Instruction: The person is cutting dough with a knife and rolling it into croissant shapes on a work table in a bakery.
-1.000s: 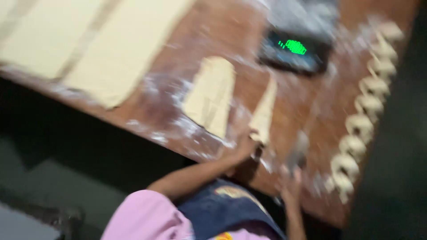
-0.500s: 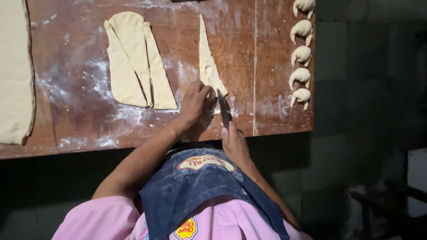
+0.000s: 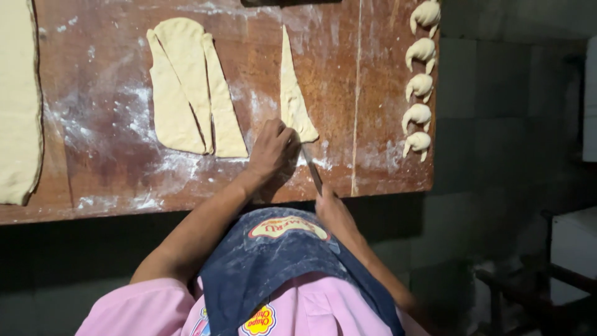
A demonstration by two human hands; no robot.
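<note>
Two of your hands work at the near edge of the floured brown wooden table [image 3: 373, 168]: your left hand [image 3: 270, 149] presses fingers down on the wide base of the long pale triangle of raw dough [image 3: 291, 93], while your right hand [image 3: 333, 211] is clamped around the handle of a slim metal knife [image 3: 311, 168] whose blade touches that base. Left of the triangle lie overlapping cut dough strips [image 3: 186, 87], and five rolled dough crescents [image 3: 420, 84] line the table's right edge.

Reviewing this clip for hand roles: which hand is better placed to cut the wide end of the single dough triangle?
Probably the right hand: it grips the knife, whose blade points at the wide end of the dough triangle. The left hand rests beside that end and holds no tool.
</note>
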